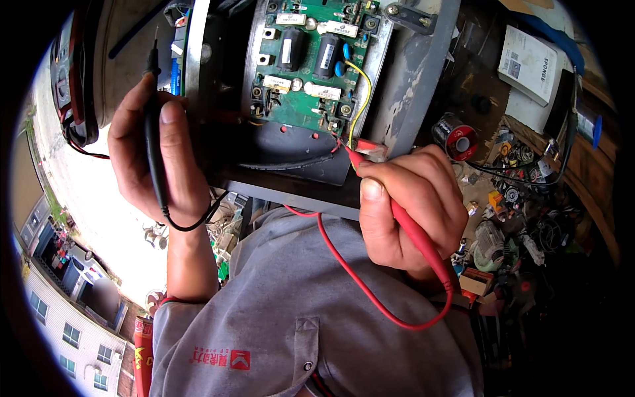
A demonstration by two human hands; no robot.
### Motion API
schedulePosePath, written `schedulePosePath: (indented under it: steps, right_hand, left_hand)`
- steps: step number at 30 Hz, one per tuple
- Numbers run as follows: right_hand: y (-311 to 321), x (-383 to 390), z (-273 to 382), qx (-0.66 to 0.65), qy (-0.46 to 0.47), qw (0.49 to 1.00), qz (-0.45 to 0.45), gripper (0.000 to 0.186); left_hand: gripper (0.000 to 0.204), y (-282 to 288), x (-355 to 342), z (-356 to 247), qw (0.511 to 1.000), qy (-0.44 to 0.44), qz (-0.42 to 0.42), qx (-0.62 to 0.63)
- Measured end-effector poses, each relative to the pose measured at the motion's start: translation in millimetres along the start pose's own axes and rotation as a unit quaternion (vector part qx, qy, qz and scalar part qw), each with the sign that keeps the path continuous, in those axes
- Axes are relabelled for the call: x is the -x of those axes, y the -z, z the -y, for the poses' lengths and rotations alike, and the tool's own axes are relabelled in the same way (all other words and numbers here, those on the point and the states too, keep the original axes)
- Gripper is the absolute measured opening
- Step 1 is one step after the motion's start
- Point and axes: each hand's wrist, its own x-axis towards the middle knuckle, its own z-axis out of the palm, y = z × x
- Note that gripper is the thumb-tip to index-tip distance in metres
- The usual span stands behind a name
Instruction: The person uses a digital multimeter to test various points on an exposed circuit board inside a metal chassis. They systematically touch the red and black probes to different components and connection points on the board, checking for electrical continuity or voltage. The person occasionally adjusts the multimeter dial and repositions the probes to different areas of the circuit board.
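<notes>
A dark brown surface (481, 69) shows to the right of the grey metal case (423, 89); whether the case rests on it cannot be told. Near its right edge lies a pale slab (529, 111) with a white box (529, 61) partly over it. A spool of solder (456, 137) lies on its side by the near edge. Past that edge spreads a heap of loose parts (506, 198), mostly hiding whatever bears it.

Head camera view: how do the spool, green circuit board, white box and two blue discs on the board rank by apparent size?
1. Green circuit board
2. White box
3. Spool
4. Blue discs: these two look about alike, so I leave them unranked.
</notes>
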Motion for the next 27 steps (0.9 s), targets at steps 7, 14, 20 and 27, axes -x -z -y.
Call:
schedulePosePath:
  steps: [7, 14, 20, 27]
  right_hand:
    - [1.0, -2.0, 0.7, 0.002, -0.001, 1.0, 0.009, 0.017]
    - [-0.4, -1.1, -0.2, 0.002, -0.005, 1.0, 0.0, 0.015]
    - [0.1, -0.3, 0.5, 0.001, -0.01, 1.0, 0.0, 0.015]
    - [3.5, -1.3, 0.8, -0.002, -0.007, 1.0, 0.008, 0.014]
  left_hand:
    - [0.031, 4.8, -0.5, 0.6, 1.0, 0.006, 0.017, 0.015]
    - [0.032, 5.1, 1.0, 1.9, 1.0, 0.009, 0.024, 0.008]
    - [0.031, 2.9, 0.6, 1.1, 0.999, 0.012, 0.018, 0.036]
    - [0.031, 3.2, 1.1, -2.7, 0.999, -0.001, 0.021, 0.028]
